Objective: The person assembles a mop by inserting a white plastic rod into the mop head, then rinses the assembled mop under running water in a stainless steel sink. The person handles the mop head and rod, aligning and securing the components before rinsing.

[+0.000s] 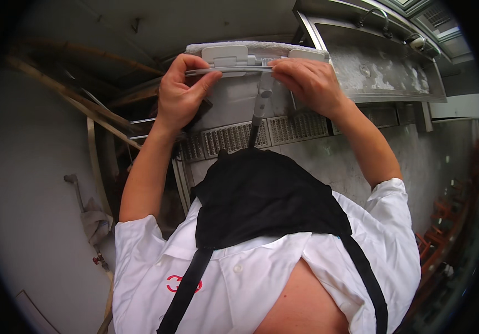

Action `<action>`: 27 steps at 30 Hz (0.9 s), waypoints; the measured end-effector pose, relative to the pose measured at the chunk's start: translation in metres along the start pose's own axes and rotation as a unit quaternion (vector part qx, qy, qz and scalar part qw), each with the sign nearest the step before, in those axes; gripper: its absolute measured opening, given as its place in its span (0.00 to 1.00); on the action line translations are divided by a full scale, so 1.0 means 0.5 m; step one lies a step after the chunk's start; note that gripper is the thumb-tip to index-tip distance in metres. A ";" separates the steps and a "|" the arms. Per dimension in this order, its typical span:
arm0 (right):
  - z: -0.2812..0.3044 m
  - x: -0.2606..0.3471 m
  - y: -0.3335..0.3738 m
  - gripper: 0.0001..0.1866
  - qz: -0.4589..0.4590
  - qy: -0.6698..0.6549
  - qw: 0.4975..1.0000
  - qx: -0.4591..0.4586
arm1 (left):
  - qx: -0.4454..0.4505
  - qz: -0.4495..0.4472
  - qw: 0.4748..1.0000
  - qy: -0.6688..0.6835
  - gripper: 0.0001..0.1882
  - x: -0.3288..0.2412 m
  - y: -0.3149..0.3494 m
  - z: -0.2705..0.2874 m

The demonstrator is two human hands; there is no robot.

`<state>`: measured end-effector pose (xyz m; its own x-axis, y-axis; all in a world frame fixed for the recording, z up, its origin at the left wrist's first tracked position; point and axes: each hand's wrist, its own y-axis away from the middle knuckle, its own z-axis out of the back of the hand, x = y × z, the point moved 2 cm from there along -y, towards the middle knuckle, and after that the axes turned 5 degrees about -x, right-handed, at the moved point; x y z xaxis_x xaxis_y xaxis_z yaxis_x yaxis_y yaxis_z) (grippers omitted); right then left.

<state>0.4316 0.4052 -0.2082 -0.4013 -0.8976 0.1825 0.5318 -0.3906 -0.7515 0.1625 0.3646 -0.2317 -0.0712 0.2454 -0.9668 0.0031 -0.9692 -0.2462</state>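
Observation:
A flat mop head [223,55] with white plates and a fluffy white pad [239,45] is raised in front of me. Its grey pole [260,103] runs down from a joint in the middle toward my black apron. Across the plates lies a thin, pale curved strip [234,69], which may be part of the mop. My left hand [184,92] pinches the strip's left end between thumb and fingers. My right hand [312,83] is closed around its other end, beside the joint; the fingertips there are partly hidden.
A stainless steel sink [373,67] with a tap [376,19] stands at the far right. Slotted metal drain covers [234,139] cross the floor below the mop. Wooden bars [72,94] and a pipe with a grey cloth [95,220] are on the left.

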 end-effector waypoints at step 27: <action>-0.034 0.022 -0.026 0.05 -0.056 -0.081 0.995 0.014 | 0.007 -0.024 0.999 0.040 0.12 0.009 0.007 -0.028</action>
<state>0.4076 0.4040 -0.2069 -0.3344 -0.8688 0.3652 0.5123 -0.4928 -0.7033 0.1760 0.3625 -0.2377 0.0095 0.2915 -0.9565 -0.0129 -0.9564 -0.2916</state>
